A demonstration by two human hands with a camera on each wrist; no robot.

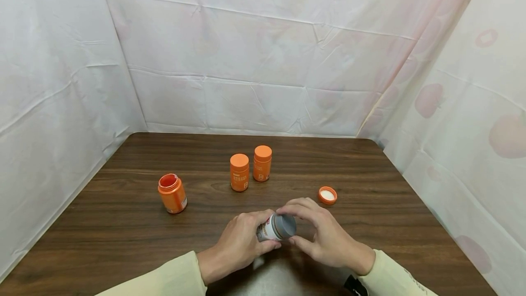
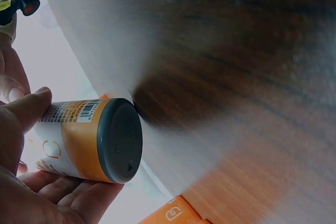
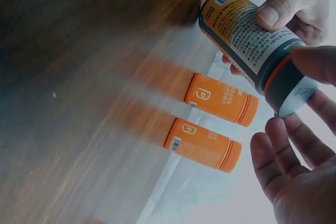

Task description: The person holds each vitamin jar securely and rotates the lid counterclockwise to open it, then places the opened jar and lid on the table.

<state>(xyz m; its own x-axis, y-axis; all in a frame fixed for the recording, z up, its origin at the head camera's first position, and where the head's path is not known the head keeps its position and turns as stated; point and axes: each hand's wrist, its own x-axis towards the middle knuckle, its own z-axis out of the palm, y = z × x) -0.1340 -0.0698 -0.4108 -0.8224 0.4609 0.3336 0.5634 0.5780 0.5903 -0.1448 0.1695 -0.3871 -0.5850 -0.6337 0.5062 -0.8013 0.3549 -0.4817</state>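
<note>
A grey supplement bottle (image 1: 267, 230) with a white and orange label is tilted, its grey cap (image 1: 285, 226) toward the right. My left hand (image 1: 240, 240) grips the bottle's body, thumb on one side and fingers on the other. In the left wrist view the bottle's dark base (image 2: 122, 141) faces outward. My right hand (image 1: 324, 233) pinches the cap between thumb and fingers. An orange band (image 3: 277, 74) shows just below the cap in the right wrist view.
Two capped orange bottles (image 1: 239, 172) (image 1: 262, 163) stand beyond the hands. An uncapped orange bottle (image 1: 172, 194) stands at the left. An orange cap (image 1: 327, 195) with a white liner lies inside-up at the right. White sheeting (image 1: 255, 58) surrounds the brown table (image 1: 123, 232).
</note>
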